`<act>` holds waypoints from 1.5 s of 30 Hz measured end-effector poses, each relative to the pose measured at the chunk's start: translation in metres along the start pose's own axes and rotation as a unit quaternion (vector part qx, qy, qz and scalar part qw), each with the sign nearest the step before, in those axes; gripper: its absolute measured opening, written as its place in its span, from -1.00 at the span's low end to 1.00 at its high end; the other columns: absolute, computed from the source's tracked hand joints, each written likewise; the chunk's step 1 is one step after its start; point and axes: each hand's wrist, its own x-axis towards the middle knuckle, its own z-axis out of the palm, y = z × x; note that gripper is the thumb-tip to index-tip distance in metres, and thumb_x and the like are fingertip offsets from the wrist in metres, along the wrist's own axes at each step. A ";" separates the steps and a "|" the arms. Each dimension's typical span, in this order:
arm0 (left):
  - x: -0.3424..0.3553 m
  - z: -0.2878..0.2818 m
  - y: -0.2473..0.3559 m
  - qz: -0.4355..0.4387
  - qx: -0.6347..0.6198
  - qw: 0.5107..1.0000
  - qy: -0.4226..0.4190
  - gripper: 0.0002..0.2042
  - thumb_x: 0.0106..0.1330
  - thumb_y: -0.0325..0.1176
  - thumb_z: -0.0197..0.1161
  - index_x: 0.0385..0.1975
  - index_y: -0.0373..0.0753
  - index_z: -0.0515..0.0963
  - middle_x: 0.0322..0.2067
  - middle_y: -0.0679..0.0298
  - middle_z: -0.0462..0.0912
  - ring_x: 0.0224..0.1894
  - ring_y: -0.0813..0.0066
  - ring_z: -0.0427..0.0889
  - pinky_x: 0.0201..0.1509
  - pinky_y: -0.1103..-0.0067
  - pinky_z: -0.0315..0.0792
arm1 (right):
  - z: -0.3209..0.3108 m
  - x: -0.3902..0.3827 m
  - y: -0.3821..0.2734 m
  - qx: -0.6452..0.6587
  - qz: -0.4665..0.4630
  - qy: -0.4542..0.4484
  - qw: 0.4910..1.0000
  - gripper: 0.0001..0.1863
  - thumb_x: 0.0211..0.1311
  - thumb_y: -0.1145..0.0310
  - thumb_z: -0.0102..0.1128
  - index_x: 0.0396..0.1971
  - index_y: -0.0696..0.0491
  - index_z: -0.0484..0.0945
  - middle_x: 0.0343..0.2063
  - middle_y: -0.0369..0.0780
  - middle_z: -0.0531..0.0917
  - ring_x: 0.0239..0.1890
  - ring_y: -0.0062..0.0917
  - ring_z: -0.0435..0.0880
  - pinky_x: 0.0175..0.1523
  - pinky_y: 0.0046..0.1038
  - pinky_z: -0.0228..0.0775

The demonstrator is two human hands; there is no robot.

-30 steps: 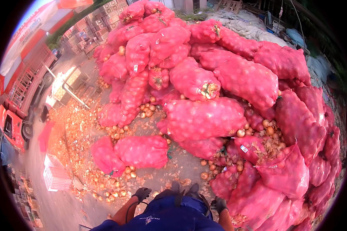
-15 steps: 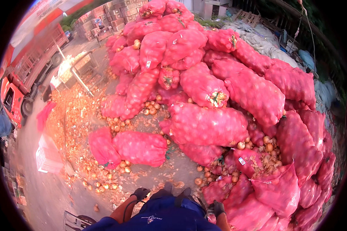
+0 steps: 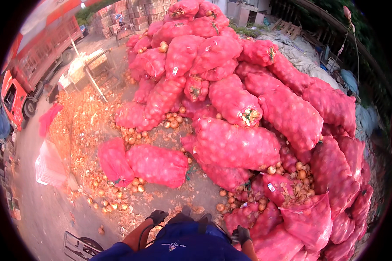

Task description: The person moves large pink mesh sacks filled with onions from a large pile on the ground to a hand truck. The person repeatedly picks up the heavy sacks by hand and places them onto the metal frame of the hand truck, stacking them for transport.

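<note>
Hand truck [image 3: 81, 245], lower left: now further into my view. Onion sacks [image 3: 237, 143], centre and right: unmoved, work unadvanced. Left hand [image 3: 157, 216]: loosely curled, empty; right hand [image 3: 242, 235]: grip I cannot tell.

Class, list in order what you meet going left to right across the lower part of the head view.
Pale slatted box-shaped crate, silver metal-framed cart with a black wheel, dark-gloved left hand, dark-gloved right hand, bulging red mesh sack with a pointed corner.
</note>
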 end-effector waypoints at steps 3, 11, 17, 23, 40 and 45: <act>-0.001 -0.006 0.008 -0.017 -0.003 1.000 0.005 -0.51 0.19 0.06 0.20 -0.16 -0.30 0.62 -0.49 0.26 0.63 -0.48 0.49 0.55 -0.36 0.50 0.44 | 0.007 -0.017 -0.005 -0.013 0.003 0.002 1.000 -0.60 0.29 0.11 -0.08 -0.49 0.16 0.49 -0.61 -0.15 0.57 -0.63 -0.28 0.60 -0.59 -0.26 0.46; 0.012 -0.008 -0.019 -0.002 0.000 1.000 -0.005 -0.54 0.23 0.01 0.20 -0.11 -0.29 0.59 -0.36 0.23 0.66 -0.38 0.48 0.63 -0.30 0.51 0.49 | 0.009 -0.019 0.007 -0.022 0.006 -0.008 1.000 -0.59 0.31 0.10 -0.09 -0.50 0.14 0.52 -0.65 -0.17 0.57 -0.67 -0.34 0.56 -0.61 -0.32 0.39; -0.005 -0.022 -0.010 -0.008 0.042 0.999 -0.011 -0.53 0.22 0.02 0.19 -0.11 -0.29 0.59 -0.38 0.25 0.66 -0.38 0.48 0.63 -0.31 0.51 0.49 | 0.036 -0.045 -0.004 -0.061 -0.019 0.025 0.998 -0.57 0.31 0.07 -0.09 -0.49 0.14 0.55 -0.63 -0.17 0.59 -0.70 -0.41 0.51 -0.61 -0.40 0.28; 0.002 -0.024 -0.029 -0.023 0.018 1.000 -0.010 -0.51 0.21 0.05 0.19 -0.14 -0.30 0.60 -0.39 0.22 0.66 -0.39 0.49 0.62 -0.28 0.52 0.47 | 0.046 -0.045 0.003 -0.091 -0.049 0.017 0.995 -0.61 0.27 0.11 -0.13 -0.46 0.14 0.51 -0.63 -0.18 0.56 -0.68 -0.39 0.55 -0.56 -0.32 0.43; 0.016 -0.048 -0.072 -0.007 0.021 1.000 0.016 -0.49 0.19 0.10 0.15 -0.16 -0.26 0.62 -0.36 0.16 0.68 -0.31 0.35 0.66 -0.18 0.43 0.47 | 0.099 -0.057 0.004 -0.178 -0.065 0.034 0.981 -0.50 0.32 0.06 -0.11 -0.62 0.12 0.61 -0.70 -0.27 0.57 -0.72 -0.58 0.42 -0.60 -0.53 0.19; 0.023 -0.055 -0.072 -0.015 0.028 0.999 0.018 -0.51 0.20 0.09 0.16 -0.15 -0.24 0.62 -0.39 0.19 0.68 -0.36 0.42 0.64 -0.22 0.46 0.46 | 0.107 -0.064 0.001 -0.243 -0.120 0.020 0.962 -0.49 0.31 0.06 -0.12 -0.58 0.14 0.64 -0.69 -0.28 0.59 -0.69 -0.59 0.45 -0.56 -0.53 0.23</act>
